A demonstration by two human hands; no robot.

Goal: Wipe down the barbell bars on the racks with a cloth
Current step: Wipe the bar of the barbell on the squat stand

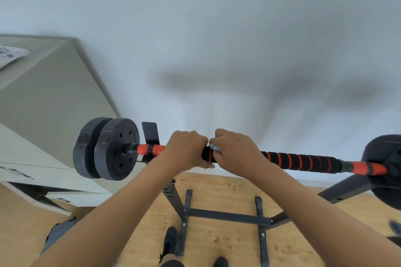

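My left hand (186, 149) is curled tight round the bar (303, 161), which lies across the black rack (227, 216). Just beside it, my right hand (236, 154) grips the cloth (213, 148) against the bar, only a scrap showing between my hands

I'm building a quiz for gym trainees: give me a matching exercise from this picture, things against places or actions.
1 left hand
2 right hand
3 pair of plates
4 rack

A stands on the wooden floor
B holds the cloth on the bar
C sits at the bar's left end
D grips the bar beside the cloth

Pairs: 1-D, 2-B, 3-C, 4-A
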